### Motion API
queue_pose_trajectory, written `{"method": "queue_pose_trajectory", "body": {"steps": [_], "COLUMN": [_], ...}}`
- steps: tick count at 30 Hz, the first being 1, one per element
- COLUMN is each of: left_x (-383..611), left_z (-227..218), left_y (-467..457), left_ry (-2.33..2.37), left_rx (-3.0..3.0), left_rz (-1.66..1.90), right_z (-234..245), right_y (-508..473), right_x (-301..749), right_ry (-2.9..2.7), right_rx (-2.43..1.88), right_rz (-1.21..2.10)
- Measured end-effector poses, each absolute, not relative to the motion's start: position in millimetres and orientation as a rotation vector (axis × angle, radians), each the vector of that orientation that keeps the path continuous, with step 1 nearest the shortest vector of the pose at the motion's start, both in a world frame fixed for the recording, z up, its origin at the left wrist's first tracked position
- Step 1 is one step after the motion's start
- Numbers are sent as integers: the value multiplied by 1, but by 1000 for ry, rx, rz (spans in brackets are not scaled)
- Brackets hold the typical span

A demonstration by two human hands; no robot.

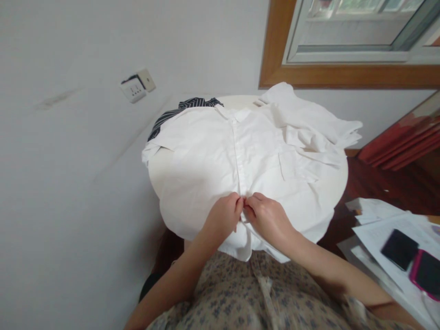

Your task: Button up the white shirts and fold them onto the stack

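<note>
A white button-up shirt [206, 156] lies spread front-up over a small round white table [338, 181]. My left hand [223, 215] and my right hand [266, 217] meet at the shirt's front placket near its lower end. Both hands have their fingers pinched together on the fabric there. The collar [237, 113] points away from me and a chest pocket [292, 167] shows on the right side. What the fingertips pinch exactly is too small to make out.
A dark striped garment [178, 112] lies under the shirt at the table's far left. More white cloth [309, 119] is bunched at the far right. Papers with two phones [400, 250] lie at the right. A wall socket [135, 87] and a window frame [343, 75] are behind.
</note>
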State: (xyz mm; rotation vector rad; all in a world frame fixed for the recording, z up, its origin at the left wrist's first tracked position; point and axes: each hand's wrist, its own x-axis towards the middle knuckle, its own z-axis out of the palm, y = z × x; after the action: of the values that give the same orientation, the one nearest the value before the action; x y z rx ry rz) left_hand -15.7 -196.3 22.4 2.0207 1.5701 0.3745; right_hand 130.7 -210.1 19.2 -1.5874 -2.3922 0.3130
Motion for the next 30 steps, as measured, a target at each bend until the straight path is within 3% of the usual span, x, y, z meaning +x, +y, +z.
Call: {"method": "queue_pose_trajectory", "body": {"steps": [8, 15, 30], "left_x": [-19, -29, -31], "left_z": [17, 10, 4], "left_y": [-195, -191, -188], "left_ry": [1567, 1356, 1291], "left_rx": [2075, 1780, 1644], "left_rz": [389, 518, 584], "right_z": [13, 7, 6], "right_y": [-218, -218, -204], "right_x": [130, 137, 131], "right_ry": [-2219, -2126, -2280], "right_rx": [-1598, -1470, -1535], "right_rz": [403, 538, 434]}}
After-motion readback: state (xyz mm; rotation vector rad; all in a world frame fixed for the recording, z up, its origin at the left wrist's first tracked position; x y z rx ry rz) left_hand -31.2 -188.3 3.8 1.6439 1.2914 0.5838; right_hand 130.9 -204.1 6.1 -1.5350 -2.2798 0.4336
